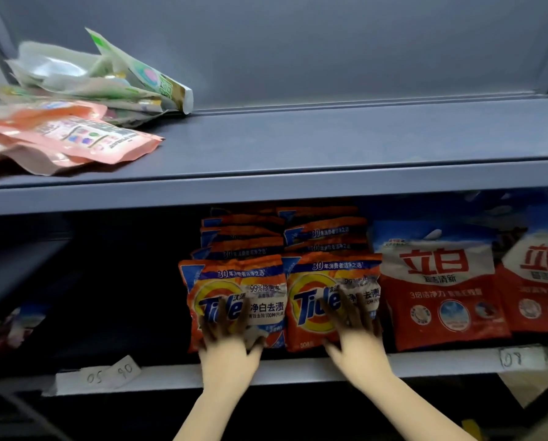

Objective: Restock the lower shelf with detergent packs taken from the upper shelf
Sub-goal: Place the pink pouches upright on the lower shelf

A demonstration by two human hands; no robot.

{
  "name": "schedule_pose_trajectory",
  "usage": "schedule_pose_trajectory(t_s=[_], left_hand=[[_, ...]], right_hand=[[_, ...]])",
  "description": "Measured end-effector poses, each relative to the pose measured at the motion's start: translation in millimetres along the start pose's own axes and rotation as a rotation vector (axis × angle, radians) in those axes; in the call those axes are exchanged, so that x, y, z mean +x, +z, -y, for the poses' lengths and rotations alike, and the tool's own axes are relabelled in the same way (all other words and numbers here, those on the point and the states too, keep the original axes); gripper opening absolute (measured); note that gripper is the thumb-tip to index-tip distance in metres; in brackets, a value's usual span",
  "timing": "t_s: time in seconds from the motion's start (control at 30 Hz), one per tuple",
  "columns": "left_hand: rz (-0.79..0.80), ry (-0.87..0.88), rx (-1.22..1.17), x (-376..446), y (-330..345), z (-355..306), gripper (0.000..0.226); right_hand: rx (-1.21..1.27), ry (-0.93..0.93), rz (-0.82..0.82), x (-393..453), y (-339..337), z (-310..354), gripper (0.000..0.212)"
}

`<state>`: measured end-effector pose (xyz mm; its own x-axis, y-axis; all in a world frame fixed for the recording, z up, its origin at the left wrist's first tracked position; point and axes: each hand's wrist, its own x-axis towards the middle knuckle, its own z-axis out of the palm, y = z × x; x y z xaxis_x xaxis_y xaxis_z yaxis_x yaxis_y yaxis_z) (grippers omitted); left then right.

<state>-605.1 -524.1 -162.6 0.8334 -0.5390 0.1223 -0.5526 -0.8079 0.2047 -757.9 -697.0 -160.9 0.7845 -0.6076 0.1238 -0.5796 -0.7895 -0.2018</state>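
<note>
On the upper shelf (330,144) at far left lies a loose heap of pink pouches (72,138), flat and overlapping, and behind them a pile of green and white pouches (129,81), one tilted up against the back wall; the rest of that shelf to the right is bare grey board. Below, the left part of the lower shelf (298,367) is dark, with a blurred bag (14,326) lying deep inside and two handwritten paper labels (113,374) stuck on the front edge. In the middle stand two rows of orange Tide packs, upright and stacked back into the shelf. The left hand (228,348) lies flat on the front face of the left Tide pack (234,300), fingers spread wide and straight, pressing rather than curling round it. Just beside it, the right hand (355,338) rests the same way on the right Tide pack (330,300), fingers splayed up over the logo. The two packs touch side by side at the shelf's front edge. To their right, touching the right pack, stand red and white detergent bags (441,281), with another paper label (511,358) on the edge below them
</note>
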Motion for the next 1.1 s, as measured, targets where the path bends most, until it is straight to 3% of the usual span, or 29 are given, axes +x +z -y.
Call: schedule_pose_trajectory(t_s=[0.1, 0.2, 0.33, 0.47, 0.8, 1.1], left_hand=[[-0.038, -0.037, 0.067, -8, -25, -9, 0.061], [0.01, -0.095, -0.012, -9, -55, -7, 0.037], [0.043, -0.074, -0.014, -22, -99, -7, 0.035], [0.028, -0.041, -0.068, -43, -155, -2, 0.036], [-0.446, -0.05, -0.236, -80, -295, 13, 0.034], [-0.59, -0.102, -0.281, -23, -370, 81, 0.018]], right_hand=[[0.084, 0.01, 0.008, -2, -24, 8, 0.063], [0.179, 0.01, 0.065, -2, -53, 16, 0.047], [0.16, -0.075, 0.132, -6, -90, 36, 0.04], [0.124, -0.223, 0.208, -15, -135, 58, 0.049], [0.465, -0.488, -0.115, -32, -244, 121, 0.025], [0.497, -0.495, -0.245, 12, -283, 175, 0.013]])
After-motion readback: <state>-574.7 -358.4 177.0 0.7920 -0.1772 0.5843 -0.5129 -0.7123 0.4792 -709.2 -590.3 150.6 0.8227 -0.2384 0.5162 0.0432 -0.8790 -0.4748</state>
